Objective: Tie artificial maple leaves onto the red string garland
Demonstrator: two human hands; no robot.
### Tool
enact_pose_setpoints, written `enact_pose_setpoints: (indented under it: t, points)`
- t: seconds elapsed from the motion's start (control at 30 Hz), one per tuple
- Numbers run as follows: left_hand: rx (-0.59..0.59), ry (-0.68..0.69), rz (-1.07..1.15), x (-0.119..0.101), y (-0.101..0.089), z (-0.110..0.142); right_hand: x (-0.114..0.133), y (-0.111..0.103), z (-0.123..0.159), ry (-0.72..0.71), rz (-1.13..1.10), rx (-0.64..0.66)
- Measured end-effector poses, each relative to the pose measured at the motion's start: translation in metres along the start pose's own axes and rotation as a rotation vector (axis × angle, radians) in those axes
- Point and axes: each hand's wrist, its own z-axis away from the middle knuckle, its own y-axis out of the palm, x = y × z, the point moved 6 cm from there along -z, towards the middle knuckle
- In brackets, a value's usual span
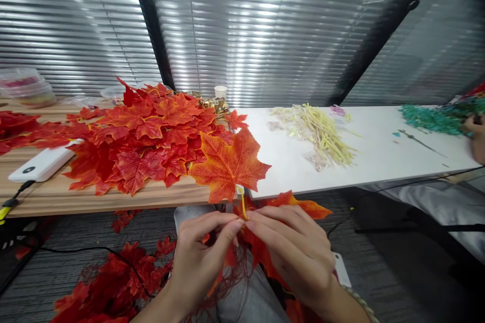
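**Both hands pinched on one maple leaf's stem**

Low in the centre of the frame I see my left hand [202, 257] and my right hand [291, 252] meeting fingertip to fingertip. Both are closed in a pinch on the yellow stem [242, 206] of an orange maple leaf [229, 164], which stands upright just above the fingers, in front of the table edge. Under the hands more red leaves on a thin vine [113, 287] lie across my lap and spill to the lower left onto the grey floor.

Beyond that, left of centre, a big pile of red leaves [151, 136] covers the wooden table [94, 197]. A white power bank [41, 164] lies at the pile's left edge, its cable running off the table.

To the right, a white table [379, 161] carries a heap of pale yellow stems [322, 133] with what look like clear bags among them, though the view is too soft to be sure. At the far right edge another person's hand [478, 136] rests by a mound of green pieces [432, 118].

Furthest back, a small white paper cup [220, 92] stands by gold-wrapped items [214, 105]; its contents are hidden. At upper left, clear plastic tubs [26, 87] hold something pink-red.
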Motion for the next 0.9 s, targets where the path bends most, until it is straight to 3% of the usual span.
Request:
enact_pose_setpoints:
  t: [0.4, 0.9]
  points:
    - [0.018, -0.049, 0.028, 0.004, 0.006, 0.002, 0.005, 0.003, 0.002, -0.015, 0.055, 0.01]
    - [0.126, -0.302, 0.175, 0.027, 0.016, 0.007, 0.012, 0.005, 0.002, -0.083, 0.046, 0.004]
